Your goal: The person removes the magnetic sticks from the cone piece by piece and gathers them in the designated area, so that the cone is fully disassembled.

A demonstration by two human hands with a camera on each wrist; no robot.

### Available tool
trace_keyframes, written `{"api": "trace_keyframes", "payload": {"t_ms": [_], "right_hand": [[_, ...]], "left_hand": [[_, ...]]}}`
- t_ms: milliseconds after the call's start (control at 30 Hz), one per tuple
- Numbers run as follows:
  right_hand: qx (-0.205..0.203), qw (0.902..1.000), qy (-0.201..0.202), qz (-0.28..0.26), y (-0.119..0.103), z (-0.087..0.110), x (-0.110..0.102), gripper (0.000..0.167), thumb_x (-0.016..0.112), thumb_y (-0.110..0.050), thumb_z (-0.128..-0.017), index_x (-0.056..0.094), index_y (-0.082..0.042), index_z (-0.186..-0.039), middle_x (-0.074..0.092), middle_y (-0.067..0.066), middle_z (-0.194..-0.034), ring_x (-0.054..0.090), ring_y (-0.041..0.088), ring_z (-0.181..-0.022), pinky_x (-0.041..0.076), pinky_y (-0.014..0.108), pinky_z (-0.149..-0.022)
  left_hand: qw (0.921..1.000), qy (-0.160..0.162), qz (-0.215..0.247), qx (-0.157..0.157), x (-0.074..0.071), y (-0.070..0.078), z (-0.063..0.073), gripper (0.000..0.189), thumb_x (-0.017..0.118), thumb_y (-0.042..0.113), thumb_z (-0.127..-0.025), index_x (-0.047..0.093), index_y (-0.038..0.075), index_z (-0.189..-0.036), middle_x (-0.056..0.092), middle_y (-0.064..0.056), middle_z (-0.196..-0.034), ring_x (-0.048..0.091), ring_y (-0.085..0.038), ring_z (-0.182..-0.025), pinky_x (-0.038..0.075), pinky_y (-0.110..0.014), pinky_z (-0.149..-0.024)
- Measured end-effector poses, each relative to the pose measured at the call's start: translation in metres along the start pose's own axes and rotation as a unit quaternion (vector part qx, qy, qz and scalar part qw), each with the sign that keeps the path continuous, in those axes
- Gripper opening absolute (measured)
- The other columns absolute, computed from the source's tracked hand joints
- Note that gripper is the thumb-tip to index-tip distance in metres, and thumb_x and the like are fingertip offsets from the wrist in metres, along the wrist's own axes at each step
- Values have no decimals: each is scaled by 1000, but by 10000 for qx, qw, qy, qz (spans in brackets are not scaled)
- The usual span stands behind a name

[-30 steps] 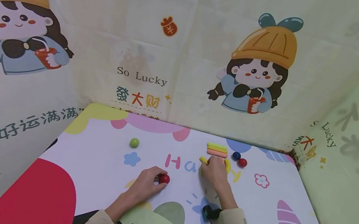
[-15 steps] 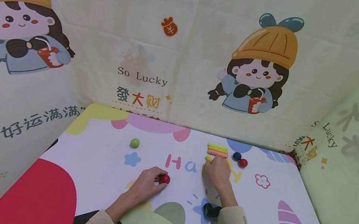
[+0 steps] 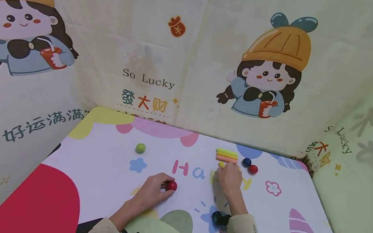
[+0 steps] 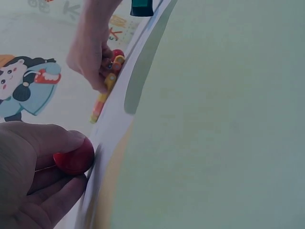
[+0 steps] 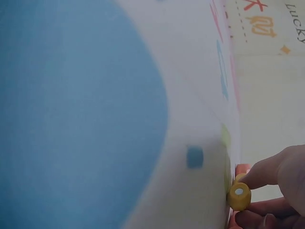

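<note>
On the table my left hand (image 3: 155,189) holds a glossy red ball (image 3: 172,185) between thumb and fingertips; the left wrist view shows the same red ball (image 4: 76,160) low against the surface. Farther right, my right hand (image 3: 229,178) pinches a yellow rod (image 5: 239,198) whose round end has a pale core. From the head only a small bit of this yellow rod (image 3: 221,165) shows past the fingers, the rest being hidden. Just behind that hand lies a neat row of short sticks, with a yellow stick (image 3: 226,152) at the back and a pink stick (image 3: 226,160) in front.
A dark blue ball (image 3: 247,162) and a second red ball (image 3: 253,170) sit right of the sticks. At the left stands a green ball (image 3: 140,148). Printed curtains (image 3: 203,65) close off the back and sides of the patterned table (image 3: 106,169).
My right hand has shifted slightly right and turned, so less of the yellow rod shows at both sides of it. The left hand and its red ball stay in place.
</note>
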State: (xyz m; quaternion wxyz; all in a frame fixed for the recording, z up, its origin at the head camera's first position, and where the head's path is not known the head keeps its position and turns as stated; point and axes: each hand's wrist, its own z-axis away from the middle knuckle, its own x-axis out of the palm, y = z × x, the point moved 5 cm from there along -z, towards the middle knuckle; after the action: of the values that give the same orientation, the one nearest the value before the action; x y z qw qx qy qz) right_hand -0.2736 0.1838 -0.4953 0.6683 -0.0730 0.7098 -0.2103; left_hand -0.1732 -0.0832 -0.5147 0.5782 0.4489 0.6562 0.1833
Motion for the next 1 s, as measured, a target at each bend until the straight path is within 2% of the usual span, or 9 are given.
{"api": "trace_keyframes", "payload": {"t_ms": [167,267,400,467,567,633,700,1000], "right_hand": [[-84,9999,105,18,-1,1,-4,35,61,-24,-95,60,-2,-68,53,13,-75,53,25,-60,36,28,-49],[-112,9998,132,20,-4,2,-7,33,61,-25,-94,61,-2,-70,54,14,-81,54,26,-63,37,28,-50],[-169,9998,94,-80,-8,7,-10,27,59,-22,-95,61,-1,-78,53,13,-77,52,24,-62,37,28,-50],[-234,9996,106,-115,-12,11,-11,23,59,-22,-94,62,1,-88,53,13,-79,53,24,-64,39,27,-52],[-395,9990,168,-102,-18,18,-11,29,62,-22,-94,64,4,-105,61,17,-93,59,27,-77,50,33,-64],[-524,9984,199,-61,-21,23,-9,36,63,-24,-93,62,5,-115,63,19,-106,60,29,-90,54,38,-76],[-668,9975,218,-86,-24,29,-8,40,65,-25,-93,63,6,-117,64,21,-114,61,32,-99,55,44,-88],[-1108,9935,35,-251,-34,50,-3,45,70,-30,-91,64,2,-123,63,21,-124,59,34,-116,53,50,-98]], "left_hand": [[10000,-24,20,-30,-2,1,-2,36,78,13,-87,68,2,-119,69,-11,-113,69,-21,-98,60,-31,-85],[9999,91,-12,-89,-7,0,-6,35,77,12,-87,68,2,-119,70,-10,-111,69,-20,-97,60,-31,-84],[9992,374,-15,-141,-16,-7,-13,32,77,8,-86,69,1,-116,70,-10,-109,69,-20,-97,60,-30,-83],[9984,530,35,-211,-21,-10,-17,31,77,6,-86,69,0,-115,69,-11,-109,69,-21,-98,60,-31,-83],[9965,720,120,-412,-29,-19,-21,31,77,6,-85,70,1,-115,67,-13,-111,69,-23,-100,60,-31,-85],[9951,842,127,-512,-34,-25,-23,32,77,6,-85,69,0,-116,67,-14,-112,69,-24,-101,60,-33,-86],[9938,954,123,-553,-37,-31,-24,33,77,6,-85,69,0,-117,67,-15,-112,69,-25,-100,60,-33,-85],[9884,1372,-114,-641,-53,-45,-29,37,77,6,-86,67,-4,-121,69,-20,-114,69,-30,-99,60,-39,-85]]}}
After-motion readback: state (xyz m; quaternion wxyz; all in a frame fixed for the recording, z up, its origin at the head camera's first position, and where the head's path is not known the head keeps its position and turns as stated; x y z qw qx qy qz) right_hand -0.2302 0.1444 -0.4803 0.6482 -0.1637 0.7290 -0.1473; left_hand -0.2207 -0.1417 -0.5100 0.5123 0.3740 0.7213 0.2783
